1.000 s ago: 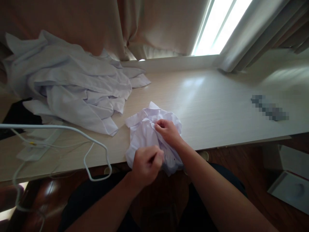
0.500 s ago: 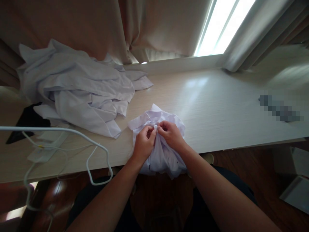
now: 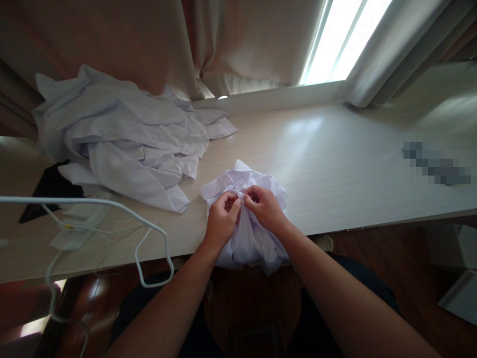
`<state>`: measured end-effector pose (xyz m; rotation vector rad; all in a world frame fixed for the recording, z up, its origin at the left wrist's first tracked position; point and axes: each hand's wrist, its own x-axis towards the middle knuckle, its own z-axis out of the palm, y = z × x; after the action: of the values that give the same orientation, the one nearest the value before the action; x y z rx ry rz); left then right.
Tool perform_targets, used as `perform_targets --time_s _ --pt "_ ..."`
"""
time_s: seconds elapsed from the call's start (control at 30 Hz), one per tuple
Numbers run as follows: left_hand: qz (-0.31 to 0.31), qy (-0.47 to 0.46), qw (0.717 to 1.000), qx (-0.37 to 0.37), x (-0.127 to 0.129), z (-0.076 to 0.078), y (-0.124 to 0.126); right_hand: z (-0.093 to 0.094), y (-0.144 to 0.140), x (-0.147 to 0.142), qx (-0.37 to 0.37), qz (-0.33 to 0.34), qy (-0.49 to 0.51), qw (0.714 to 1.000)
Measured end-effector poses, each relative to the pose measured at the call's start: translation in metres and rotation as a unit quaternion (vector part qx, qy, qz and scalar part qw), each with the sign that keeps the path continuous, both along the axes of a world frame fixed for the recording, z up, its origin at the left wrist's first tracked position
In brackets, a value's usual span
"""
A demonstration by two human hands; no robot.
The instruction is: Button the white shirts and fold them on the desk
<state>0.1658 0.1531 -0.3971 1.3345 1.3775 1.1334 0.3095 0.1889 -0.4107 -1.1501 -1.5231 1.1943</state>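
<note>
A crumpled white shirt (image 3: 249,238) lies at the near edge of the pale wooden table (image 3: 335,164), partly hanging over it. My left hand (image 3: 220,221) and my right hand (image 3: 264,207) meet at the shirt's collar area, fingertips pinching the fabric close together. What is between the fingertips is too small to make out.
A heap of white garments (image 3: 126,144) covers the table's left part, with a dark item (image 3: 50,186) beside it. A white wire hanger (image 3: 149,228) and thin cables reach in from the left. Curtains and a bright window stand behind. A blurred patch (image 3: 436,164) lies at right.
My left hand rose from the shirt's lower edge to join my right hand at the collar. In the last half second both hands stayed almost still.
</note>
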Motion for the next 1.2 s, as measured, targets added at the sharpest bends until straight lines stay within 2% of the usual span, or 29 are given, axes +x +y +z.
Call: perform_targets --time_s 0.73,1.2 --pt "0.004 0.014 1.0 -0.014 -0.0043 -0.0011 -0.0015 0.0029 -0.0014 -0.0036 0.03 0.006 -0.039 0.999" --pt "-0.008 -0.076 0.996 -0.051 -0.0012 -0.0028 -0.0022 0.0027 0.0007 -0.0023 -0.028 0.034 0.055 0.998"
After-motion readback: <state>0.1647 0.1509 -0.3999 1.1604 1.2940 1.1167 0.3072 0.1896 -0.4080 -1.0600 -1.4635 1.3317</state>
